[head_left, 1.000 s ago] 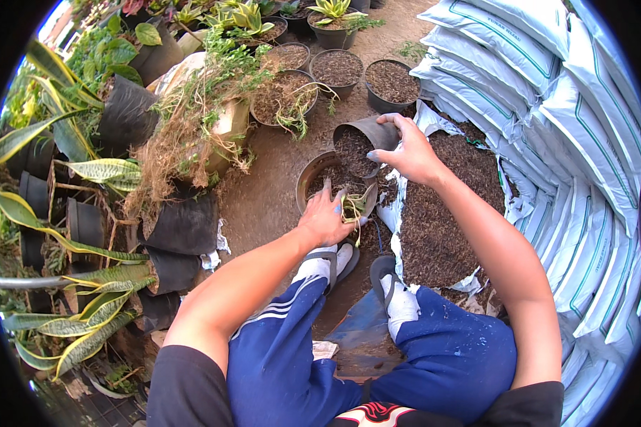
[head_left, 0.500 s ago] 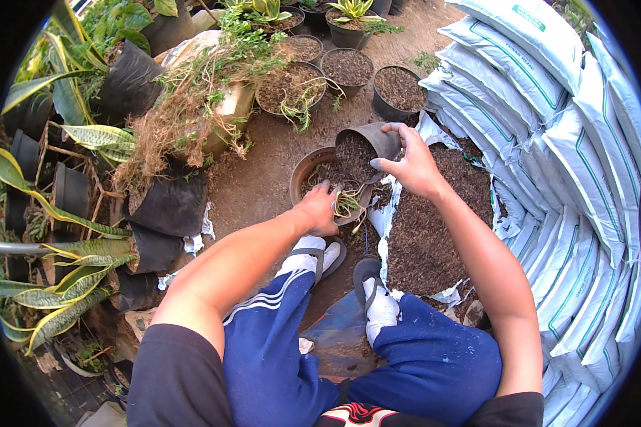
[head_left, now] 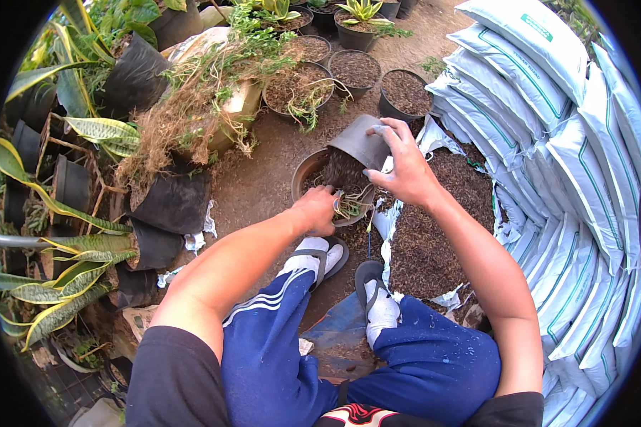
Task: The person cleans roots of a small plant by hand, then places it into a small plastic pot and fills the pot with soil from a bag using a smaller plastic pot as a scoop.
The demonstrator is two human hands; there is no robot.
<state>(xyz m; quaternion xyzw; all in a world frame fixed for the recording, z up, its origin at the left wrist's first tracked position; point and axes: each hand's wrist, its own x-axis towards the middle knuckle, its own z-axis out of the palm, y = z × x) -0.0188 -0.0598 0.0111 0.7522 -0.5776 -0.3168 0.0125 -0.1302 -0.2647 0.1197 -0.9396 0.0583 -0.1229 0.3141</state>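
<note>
My right hand (head_left: 404, 164) grips a small dark grey pot (head_left: 363, 140) by its base and side. The pot is tipped over with its mouth down to the left, and dark soil (head_left: 340, 171) falls from it into a wider brown pot (head_left: 303, 178) on the ground. At the near left of the wide pot, my left hand (head_left: 316, 211) is closed round green and pale plant stems (head_left: 350, 205). Its fingertips are partly hidden inside the pot.
Right of the wide pot lies a torn-open sack of dark soil (head_left: 431, 242). White sacks (head_left: 541, 142) are stacked along the right. Several soil-filled pots (head_left: 404, 92) stand ahead. Uprooted plants (head_left: 185, 114) and variegated potted plants (head_left: 71, 285) crowd the left.
My right hand has tipped the small pot further over, and its soil now pours into the wide pot. My left hand stays by the stems.
</note>
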